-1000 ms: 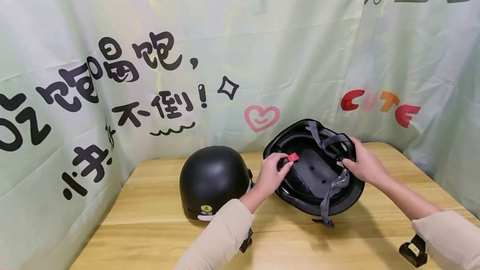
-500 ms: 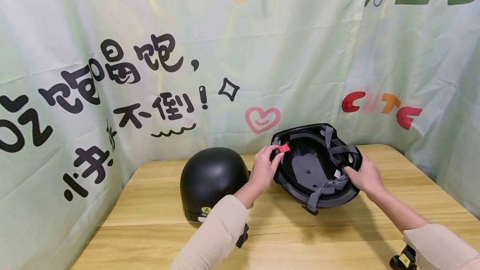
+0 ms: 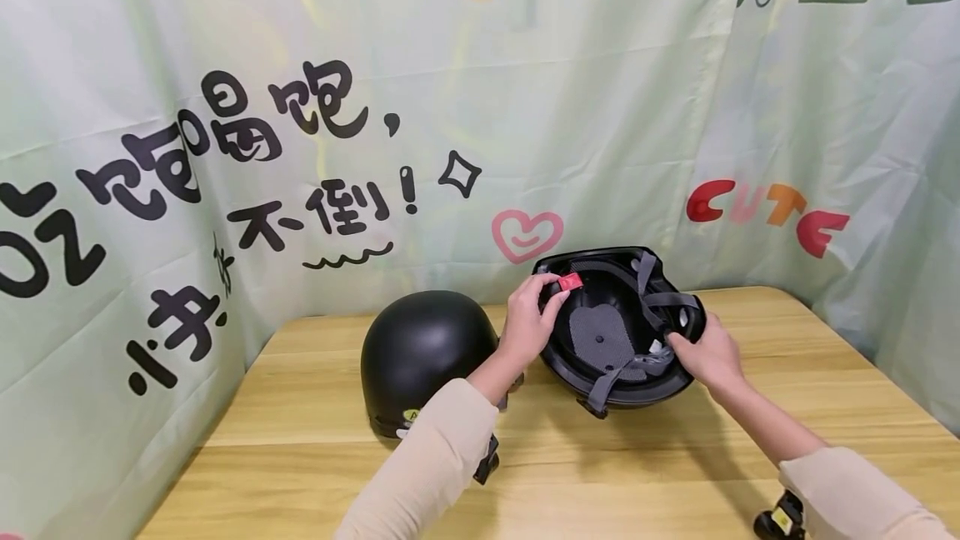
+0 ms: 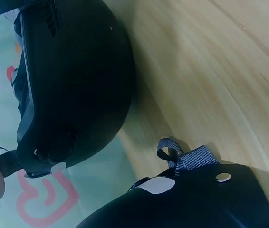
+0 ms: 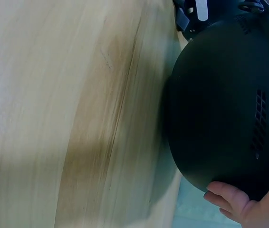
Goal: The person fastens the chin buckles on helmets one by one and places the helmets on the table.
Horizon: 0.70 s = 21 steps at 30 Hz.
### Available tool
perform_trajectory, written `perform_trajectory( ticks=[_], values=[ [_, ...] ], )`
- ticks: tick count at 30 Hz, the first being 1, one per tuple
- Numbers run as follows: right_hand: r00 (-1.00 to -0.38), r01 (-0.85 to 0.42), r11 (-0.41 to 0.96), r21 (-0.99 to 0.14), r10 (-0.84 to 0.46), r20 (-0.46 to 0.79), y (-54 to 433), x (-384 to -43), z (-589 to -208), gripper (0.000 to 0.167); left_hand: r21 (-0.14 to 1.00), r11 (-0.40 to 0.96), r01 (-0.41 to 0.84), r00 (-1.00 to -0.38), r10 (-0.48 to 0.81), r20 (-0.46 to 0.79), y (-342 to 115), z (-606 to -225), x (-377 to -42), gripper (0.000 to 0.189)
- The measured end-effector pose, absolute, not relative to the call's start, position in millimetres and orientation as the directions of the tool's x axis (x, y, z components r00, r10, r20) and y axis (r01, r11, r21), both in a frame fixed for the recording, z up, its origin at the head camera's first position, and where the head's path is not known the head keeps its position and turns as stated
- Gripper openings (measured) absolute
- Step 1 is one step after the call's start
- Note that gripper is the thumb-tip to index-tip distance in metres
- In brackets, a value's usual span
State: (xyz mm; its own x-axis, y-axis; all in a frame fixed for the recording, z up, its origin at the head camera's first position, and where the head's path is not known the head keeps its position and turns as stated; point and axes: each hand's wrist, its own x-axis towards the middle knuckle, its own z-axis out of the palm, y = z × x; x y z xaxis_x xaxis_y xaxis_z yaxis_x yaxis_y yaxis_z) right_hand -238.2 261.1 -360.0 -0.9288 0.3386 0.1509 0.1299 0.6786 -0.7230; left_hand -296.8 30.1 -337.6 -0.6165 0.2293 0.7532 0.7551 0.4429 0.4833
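A black helmet (image 3: 654, 392) is tipped so its grey padded inside faces me in the head view. My left hand (image 3: 528, 319) pinches its strap buckle, with the red part (image 3: 571, 282) showing past the fingertips at the helmet's left rim. In the left wrist view a short grey strap (image 4: 8, 163) runs from that hand to the helmet's edge. My right hand (image 3: 708, 352) grips the right rim, thumb on the inner side; its fingers (image 5: 227, 194) lie against the outer shell. Grey straps (image 3: 643, 273) hang loosely across the inside.
A second black helmet (image 3: 423, 348) stands dome up on the wooden table (image 3: 300, 407), left of the held one and partly behind my left forearm. A black clip with a yellow label (image 3: 782, 517) shows by my right sleeve. A printed cloth (image 3: 622, 107) hangs behind the table.
The held helmet has turned, showing its inside at a different angle, and has shifted slightly left lately. My left hand and the buckle have moved up and left, to the helmet's left rim.
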Motion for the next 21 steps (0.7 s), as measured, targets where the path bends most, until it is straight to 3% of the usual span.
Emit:
perform_trajectory(
  ticks=[9, 14, 17, 21],
  values=[
    [-0.962, 0.082, 0.637, -0.767, 0.253, 0.107, 262, -229, -352, 0.071, 0.503, 0.484, 0.716, -0.663, 0.249, 0.706, 30, -343, -297, 0.023],
    [-0.950, -0.039, 0.676, -0.736, 0.203, 0.237, 261, -222, -341, 0.073, 0.504, 0.496, 0.707, -0.673, 0.253, 0.695, 31, -347, -298, 0.022],
    [-0.889, -0.206, 0.699, -0.685, 0.159, 0.430, 257, -217, -338, 0.067, 0.492, 0.498, 0.714, -0.663, 0.258, 0.702, 32, -348, -299, 0.022],
    [-0.709, -0.467, 0.728, -0.503, 0.032, 0.704, 248, -210, -343, 0.053, 0.479, 0.497, 0.723, -0.654, 0.269, 0.707, 33, -349, -300, 0.022]
  ],
)
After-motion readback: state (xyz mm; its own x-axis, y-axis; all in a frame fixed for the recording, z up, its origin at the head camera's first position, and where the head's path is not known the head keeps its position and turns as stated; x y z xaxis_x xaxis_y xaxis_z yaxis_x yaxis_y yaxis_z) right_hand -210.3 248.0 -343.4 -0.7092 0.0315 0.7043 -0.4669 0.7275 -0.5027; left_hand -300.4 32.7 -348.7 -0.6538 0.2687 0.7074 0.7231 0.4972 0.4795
